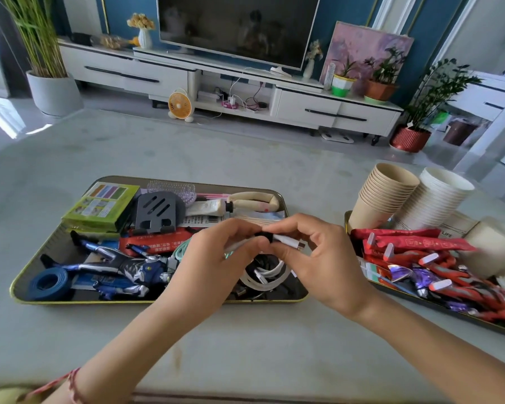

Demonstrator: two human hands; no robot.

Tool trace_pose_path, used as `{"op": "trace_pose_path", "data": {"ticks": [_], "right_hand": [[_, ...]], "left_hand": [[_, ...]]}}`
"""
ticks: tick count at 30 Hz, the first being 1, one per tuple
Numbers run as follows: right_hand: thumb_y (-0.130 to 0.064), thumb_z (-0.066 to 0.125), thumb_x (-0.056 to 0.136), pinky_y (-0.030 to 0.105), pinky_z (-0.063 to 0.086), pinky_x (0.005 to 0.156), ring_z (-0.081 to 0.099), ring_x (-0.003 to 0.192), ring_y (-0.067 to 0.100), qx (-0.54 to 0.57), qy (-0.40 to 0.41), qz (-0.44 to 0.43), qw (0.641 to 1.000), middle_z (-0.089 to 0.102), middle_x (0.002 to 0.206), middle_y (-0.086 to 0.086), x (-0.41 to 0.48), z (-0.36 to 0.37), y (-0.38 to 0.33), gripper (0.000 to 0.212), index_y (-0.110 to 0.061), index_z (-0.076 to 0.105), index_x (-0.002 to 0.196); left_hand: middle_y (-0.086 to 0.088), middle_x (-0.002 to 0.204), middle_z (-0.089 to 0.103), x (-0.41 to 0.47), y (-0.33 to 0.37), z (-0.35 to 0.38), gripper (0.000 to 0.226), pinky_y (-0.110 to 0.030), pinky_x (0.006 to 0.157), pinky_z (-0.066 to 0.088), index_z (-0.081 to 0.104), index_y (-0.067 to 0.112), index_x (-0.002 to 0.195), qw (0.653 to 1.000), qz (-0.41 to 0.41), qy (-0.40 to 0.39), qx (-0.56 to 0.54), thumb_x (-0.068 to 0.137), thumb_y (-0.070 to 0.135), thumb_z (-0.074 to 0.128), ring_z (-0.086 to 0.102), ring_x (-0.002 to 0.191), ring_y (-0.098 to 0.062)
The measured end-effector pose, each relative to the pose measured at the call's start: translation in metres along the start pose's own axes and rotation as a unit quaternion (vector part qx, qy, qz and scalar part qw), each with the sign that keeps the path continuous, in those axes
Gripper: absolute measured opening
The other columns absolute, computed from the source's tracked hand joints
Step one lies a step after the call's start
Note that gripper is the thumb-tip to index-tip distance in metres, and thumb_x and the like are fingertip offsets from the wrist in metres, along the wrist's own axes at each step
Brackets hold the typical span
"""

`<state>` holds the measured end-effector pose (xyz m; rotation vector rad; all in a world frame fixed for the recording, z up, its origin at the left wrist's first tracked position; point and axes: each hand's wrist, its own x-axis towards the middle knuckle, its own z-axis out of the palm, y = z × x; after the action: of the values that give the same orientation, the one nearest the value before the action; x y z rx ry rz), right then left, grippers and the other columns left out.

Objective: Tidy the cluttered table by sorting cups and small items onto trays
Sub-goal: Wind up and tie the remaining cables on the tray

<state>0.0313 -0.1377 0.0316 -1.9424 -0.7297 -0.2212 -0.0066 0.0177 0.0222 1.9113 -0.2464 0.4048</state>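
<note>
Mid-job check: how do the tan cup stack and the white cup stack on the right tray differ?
The tan cup stack is brown; the white cup stack is white, with a wider-looking mouth. The tan cup stack lies left of the white one. Both are nested and tilted on the right tray.

Domestic living room. A flat-screen television [239, 27] stands on a white media console [309, 109] with drawers, against a blue panelled wall [344, 13]. Potted houseplants [381, 83], a vase of yellow flowers [145, 37] and a canvas painting [365, 45] sit along it. A small orange fan [180, 105] stands on the floor [0, 112]. The table [187, 147] faces this wall.
</note>
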Motion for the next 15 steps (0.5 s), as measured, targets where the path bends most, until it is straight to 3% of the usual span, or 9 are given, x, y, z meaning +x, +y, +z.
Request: {"op": "trace_pose_path", "data": {"ticks": [5,9,12,15], "right_hand": [[-0.021,0.071,0.075,0.02,0.049,0.085,0.063,0.098,0.007,0.049,-0.002,0.016,0.999,0.068,0.092,-0.011,0.002,0.005,0.001,0.02,-0.03,0.068,0.093],[-0.019,0.075,0.072,0.032,0.052,0.088,0.065,0.096,0.016,0.097,-0.023,0.039,0.994,0.067,0.096,-0.001,0.008,0.006,0.001,0.022,-0.023,0.071,0.093],[-0.01,0.07,0.076,0.027,0.053,0.086,0.067,0.095,0.016,0.147,-0.058,0.079,0.984,0.071,0.098,0.004,0.01,0.005,-0.003,0.02,-0.016,0.069,0.095],[-0.02,0.062,0.083,0.022,0.051,0.082,0.066,0.095,0.02,0.182,-0.065,0.113,0.975,0.07,0.1,0.007,0.01,0.004,-0.006,0.02,-0.009,0.068,0.098]], "left_hand": [[0.029,0.086,0.064,0.001,-0.001,-0.004,0.015,-0.005,0.066,0.041,0.061,0.038,0.081,1.0,0.005,-0.006,0.006,0.086,0.023,0.061,0.06,0.078,0.01],[0.02,0.072,0.066,0.002,-0.008,-0.003,0.008,-0.007,0.058,0.04,0.064,0.026,0.082,0.999,-0.023,0.026,-0.029,0.086,0.019,0.061,0.059,0.065,0.004],[0.013,0.058,0.062,0.002,-0.01,-0.003,0.008,-0.012,0.053,0.04,0.063,0.021,0.081,0.997,-0.039,0.034,-0.065,0.086,0.017,0.06,0.052,0.052,0.002],[0.009,0.054,0.06,0.002,-0.01,-0.005,0.008,-0.016,0.051,0.041,0.063,0.021,0.078,0.995,-0.04,0.025,-0.085,0.085,0.018,0.061,0.05,0.049,-0.001]]}}
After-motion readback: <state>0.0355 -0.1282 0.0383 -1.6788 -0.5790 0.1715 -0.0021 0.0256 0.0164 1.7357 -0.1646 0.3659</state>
